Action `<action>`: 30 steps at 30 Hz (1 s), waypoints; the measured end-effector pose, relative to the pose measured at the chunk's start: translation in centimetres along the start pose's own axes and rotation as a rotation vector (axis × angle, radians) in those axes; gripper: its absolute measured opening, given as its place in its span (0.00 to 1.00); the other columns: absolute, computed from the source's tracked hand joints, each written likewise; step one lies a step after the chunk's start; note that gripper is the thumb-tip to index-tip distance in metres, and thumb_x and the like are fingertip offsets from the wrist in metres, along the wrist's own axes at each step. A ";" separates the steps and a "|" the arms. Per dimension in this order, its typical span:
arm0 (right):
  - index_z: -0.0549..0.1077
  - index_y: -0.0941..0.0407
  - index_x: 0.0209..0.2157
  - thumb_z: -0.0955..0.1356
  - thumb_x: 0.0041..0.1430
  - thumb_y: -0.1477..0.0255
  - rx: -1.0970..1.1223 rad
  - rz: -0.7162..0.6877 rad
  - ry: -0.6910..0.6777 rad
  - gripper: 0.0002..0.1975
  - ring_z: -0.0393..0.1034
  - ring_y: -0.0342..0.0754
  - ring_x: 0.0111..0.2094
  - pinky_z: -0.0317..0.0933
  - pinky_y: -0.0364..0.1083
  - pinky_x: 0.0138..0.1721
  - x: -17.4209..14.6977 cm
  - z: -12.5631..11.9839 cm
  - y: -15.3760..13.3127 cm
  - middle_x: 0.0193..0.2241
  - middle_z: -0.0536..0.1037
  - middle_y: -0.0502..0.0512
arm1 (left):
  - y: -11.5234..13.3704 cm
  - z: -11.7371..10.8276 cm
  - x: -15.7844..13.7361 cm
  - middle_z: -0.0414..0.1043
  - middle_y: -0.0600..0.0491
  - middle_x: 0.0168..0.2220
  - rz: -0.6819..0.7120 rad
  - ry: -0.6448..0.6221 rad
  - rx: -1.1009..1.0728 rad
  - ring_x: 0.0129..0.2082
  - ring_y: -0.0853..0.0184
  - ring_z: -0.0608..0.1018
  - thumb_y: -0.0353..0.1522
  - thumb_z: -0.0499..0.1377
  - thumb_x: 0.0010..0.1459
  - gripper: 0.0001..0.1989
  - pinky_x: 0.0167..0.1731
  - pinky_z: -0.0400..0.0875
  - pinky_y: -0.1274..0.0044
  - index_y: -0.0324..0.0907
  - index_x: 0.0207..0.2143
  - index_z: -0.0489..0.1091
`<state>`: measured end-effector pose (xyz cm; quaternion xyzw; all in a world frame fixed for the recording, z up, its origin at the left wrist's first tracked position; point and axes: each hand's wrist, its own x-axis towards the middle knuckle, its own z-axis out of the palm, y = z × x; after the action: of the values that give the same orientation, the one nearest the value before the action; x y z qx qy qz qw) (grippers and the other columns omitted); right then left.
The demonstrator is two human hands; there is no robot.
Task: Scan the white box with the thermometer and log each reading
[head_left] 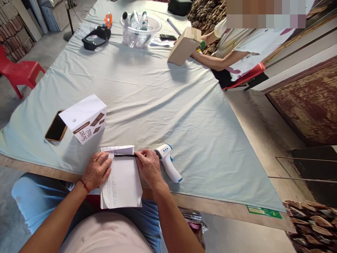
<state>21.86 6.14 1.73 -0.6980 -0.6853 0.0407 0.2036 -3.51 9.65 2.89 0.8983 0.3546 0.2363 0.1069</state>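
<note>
A stack of folded white paper (126, 182) with writing along its left side lies at the table's front edge, partly overhanging it. My left hand (97, 170), with a ring and a red string bracelet, rests open on the paper's left side, pressing it down. My right hand (150, 167) is closed around one end of a black pen (123, 155), which lies level across the upper part of the paper. Just right of that hand is a white and blue infrared thermometer (168, 163). Beyond the left hand stands a white printed box (86, 117), beside a smartphone (56, 127).
A cloth-covered table (137, 95) stretches away from me. At its far end are a clear plastic basin (158, 26) of bottles, a black headset-like strap (96, 38) and an orange tape roll (107, 20). Across at right, another person's arms (210, 60) hold a cardboard box (184, 45).
</note>
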 end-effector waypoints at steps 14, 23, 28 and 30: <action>0.74 0.54 0.33 0.67 0.58 0.61 1.087 0.372 0.089 0.11 0.71 0.47 0.25 0.65 0.47 0.29 0.4 -0.6 -4.6 0.24 0.76 0.51 | 0.3 -0.6 -0.2 0.67 0.43 0.54 0.076 -0.050 0.017 0.56 0.54 0.68 0.35 0.56 0.64 0.15 0.58 0.65 0.59 0.42 0.52 0.70; 0.71 0.53 0.28 0.66 0.52 0.71 0.843 0.194 0.191 0.02 0.64 0.43 0.20 0.63 0.43 0.26 -0.4 3.3 -6.5 0.20 0.71 0.46 | 0.6 -0.7 0.1 0.66 0.42 0.53 0.109 -0.033 0.044 0.55 0.53 0.66 0.35 0.59 0.62 0.16 0.57 0.65 0.58 0.39 0.51 0.69; 0.71 0.53 0.27 0.65 0.54 0.73 0.753 0.102 0.228 0.04 0.63 0.42 0.19 0.62 0.42 0.24 -0.6 3.6 -6.4 0.19 0.70 0.45 | 0.6 -0.6 0.2 0.67 0.42 0.52 0.101 -0.030 0.019 0.55 0.53 0.67 0.35 0.59 0.62 0.16 0.57 0.65 0.59 0.39 0.51 0.68; 0.71 0.53 0.27 0.65 0.55 0.73 0.727 0.087 0.214 0.04 0.64 0.42 0.19 0.62 0.42 0.24 -0.6 3.6 -6.4 0.19 0.70 0.45 | 0.6 -0.6 0.2 0.67 0.43 0.52 0.096 -0.030 0.012 0.55 0.54 0.67 0.34 0.59 0.62 0.16 0.57 0.65 0.59 0.40 0.51 0.68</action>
<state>14.60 6.25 0.54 -0.6091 -0.5707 0.2168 0.5063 -3.36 9.37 3.67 0.9184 0.3108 0.2255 0.0953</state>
